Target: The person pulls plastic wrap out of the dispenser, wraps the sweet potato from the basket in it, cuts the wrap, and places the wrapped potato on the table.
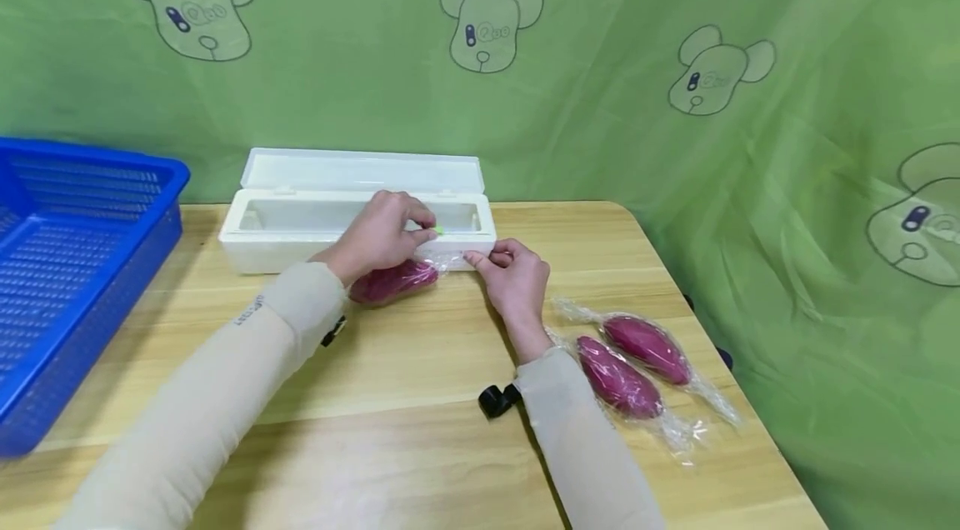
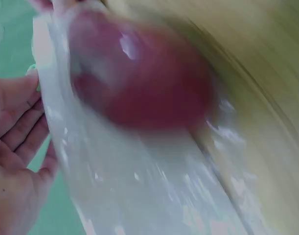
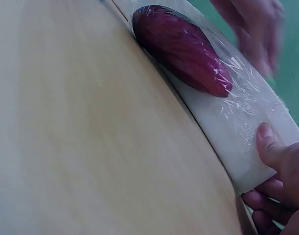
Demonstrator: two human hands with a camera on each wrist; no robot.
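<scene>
- Right hand point(image 1: 516, 273): forearm in a beige sleeve stretched forward over the bench point(image 1: 420, 447); thumb and fingers pinch the edge of the cling film point(image 3: 247, 115) against the front of the white dispenser box point(image 1: 358, 222).
- Left hand point(image 1: 378, 234): wrist bent, fingers curled at the box's front rim, pinching the small green slider point(image 1: 438, 231) there.
- Purple sweet potato point(image 1: 393, 281): oblong, tapered, smooth dark-magenta skin; lies on the bench just below the left hand, touching the box's front, with glossy, crinkled film over it.
- Two wrapped sweet potatoes point(image 1: 633, 363): same colour, side by side near the right forearm, film ends twisted.
- Bench: pale wood grain, rounded corner.
- Dispenser box: long, matte white plastic, lid open and leaning back.
- Blue basket point(image 1: 67, 263): perforated plastic, at the far left edge.
- Green cloth point(image 1: 675, 30): backdrop with printed bear heads.
</scene>
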